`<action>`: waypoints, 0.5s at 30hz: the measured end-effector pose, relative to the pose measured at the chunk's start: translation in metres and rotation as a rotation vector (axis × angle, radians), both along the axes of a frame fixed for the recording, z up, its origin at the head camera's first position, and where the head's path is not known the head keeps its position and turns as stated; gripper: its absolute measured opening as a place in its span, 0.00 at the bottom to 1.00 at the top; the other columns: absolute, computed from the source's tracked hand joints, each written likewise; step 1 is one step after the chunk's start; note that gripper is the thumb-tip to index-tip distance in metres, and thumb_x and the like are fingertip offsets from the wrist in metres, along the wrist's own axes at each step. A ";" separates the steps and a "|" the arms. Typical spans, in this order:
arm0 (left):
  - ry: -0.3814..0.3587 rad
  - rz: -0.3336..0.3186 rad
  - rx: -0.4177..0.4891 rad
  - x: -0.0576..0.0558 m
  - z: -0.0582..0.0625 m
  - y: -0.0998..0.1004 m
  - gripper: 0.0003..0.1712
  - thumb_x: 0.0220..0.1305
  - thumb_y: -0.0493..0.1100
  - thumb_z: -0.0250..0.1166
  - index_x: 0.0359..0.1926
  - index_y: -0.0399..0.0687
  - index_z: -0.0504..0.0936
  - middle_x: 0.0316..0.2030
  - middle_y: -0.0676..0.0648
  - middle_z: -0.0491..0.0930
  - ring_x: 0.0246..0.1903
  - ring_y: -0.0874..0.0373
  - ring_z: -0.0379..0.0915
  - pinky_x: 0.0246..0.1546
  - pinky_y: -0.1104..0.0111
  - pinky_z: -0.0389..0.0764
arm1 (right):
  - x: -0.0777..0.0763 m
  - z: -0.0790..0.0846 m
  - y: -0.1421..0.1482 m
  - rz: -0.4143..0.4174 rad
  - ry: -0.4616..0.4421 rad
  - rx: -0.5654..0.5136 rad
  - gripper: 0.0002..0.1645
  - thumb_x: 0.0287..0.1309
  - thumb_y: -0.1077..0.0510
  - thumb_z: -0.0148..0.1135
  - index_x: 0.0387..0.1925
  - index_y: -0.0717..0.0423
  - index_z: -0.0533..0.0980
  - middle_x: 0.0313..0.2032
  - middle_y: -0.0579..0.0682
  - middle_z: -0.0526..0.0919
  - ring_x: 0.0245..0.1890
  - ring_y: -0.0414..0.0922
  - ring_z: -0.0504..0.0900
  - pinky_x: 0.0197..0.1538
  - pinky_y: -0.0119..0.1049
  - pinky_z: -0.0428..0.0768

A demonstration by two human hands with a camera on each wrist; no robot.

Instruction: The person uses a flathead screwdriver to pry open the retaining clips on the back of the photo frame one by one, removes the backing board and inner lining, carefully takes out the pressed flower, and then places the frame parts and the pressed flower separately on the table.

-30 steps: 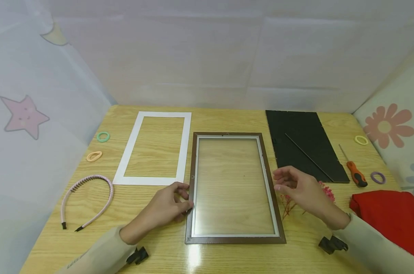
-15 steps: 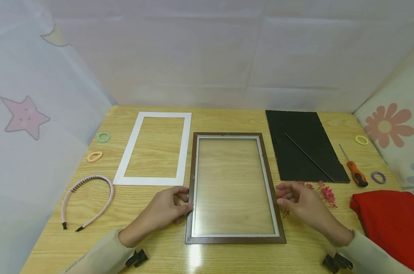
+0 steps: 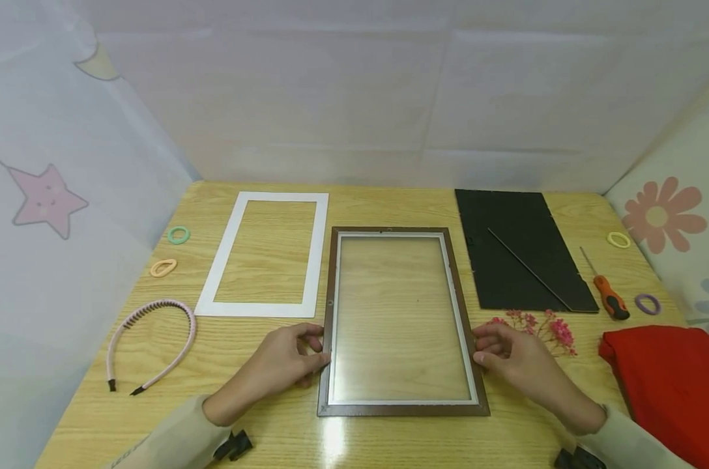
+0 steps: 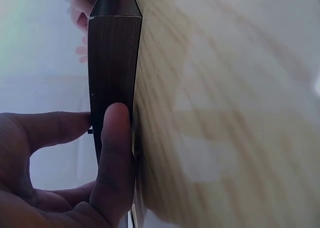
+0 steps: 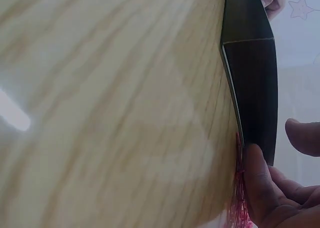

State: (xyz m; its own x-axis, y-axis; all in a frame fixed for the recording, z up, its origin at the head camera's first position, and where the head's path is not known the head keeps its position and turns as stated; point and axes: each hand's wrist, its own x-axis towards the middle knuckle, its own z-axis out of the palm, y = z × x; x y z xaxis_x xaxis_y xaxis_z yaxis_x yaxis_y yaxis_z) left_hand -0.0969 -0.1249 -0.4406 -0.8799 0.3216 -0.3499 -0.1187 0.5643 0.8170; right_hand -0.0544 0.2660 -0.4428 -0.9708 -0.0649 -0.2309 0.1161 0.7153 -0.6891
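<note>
A brown picture frame with a pale inner edge and a clear pane lies flat in the middle of the table. At its left side my left hand pinches the rim. In the left wrist view the thumb touches the upper edge and a finger lies along the dark side. My right hand is at the opposite side. In the right wrist view its fingertip touches the frame's side, while the thumb stays apart from it. Pink flower sprigs lie partly hidden behind the right hand.
A white mat lies back left, near a headband and green and orange hair ties. Back right are a black backing board with a thin rod, a screwdriver, and a red cloth.
My right hand has moved down and slightly to the right along the frame's side, uncovering more of the pink flowers. The left hand has slid slightly down. The frame has stayed in place.
</note>
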 end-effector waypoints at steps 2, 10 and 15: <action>-0.005 0.004 0.011 0.000 0.000 0.000 0.31 0.60 0.43 0.73 0.61 0.34 0.77 0.39 0.47 0.84 0.19 0.60 0.79 0.21 0.70 0.81 | 0.001 0.000 -0.001 -0.003 -0.004 0.012 0.25 0.59 0.53 0.72 0.55 0.60 0.79 0.42 0.49 0.88 0.38 0.38 0.84 0.37 0.26 0.83; 0.028 0.033 0.012 0.005 0.000 0.005 0.30 0.56 0.41 0.75 0.58 0.35 0.77 0.42 0.45 0.83 0.25 0.61 0.80 0.23 0.71 0.82 | 0.002 0.000 -0.007 -0.021 -0.001 0.039 0.27 0.58 0.54 0.73 0.56 0.61 0.78 0.43 0.50 0.89 0.40 0.40 0.86 0.38 0.26 0.83; 0.077 0.030 -0.035 0.007 0.000 0.007 0.33 0.52 0.42 0.77 0.58 0.37 0.77 0.44 0.46 0.81 0.30 0.61 0.78 0.25 0.73 0.79 | 0.003 0.002 -0.009 -0.039 -0.012 0.062 0.28 0.58 0.53 0.73 0.57 0.61 0.78 0.44 0.50 0.88 0.41 0.40 0.85 0.38 0.28 0.84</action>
State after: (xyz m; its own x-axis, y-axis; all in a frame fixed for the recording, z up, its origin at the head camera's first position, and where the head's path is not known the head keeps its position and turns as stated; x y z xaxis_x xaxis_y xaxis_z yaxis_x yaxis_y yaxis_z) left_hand -0.0900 -0.1179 -0.4409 -0.9136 0.2837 -0.2914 -0.0734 0.5899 0.8042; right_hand -0.0516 0.2568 -0.4409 -0.9694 -0.0120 -0.2454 0.1533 0.7511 -0.6421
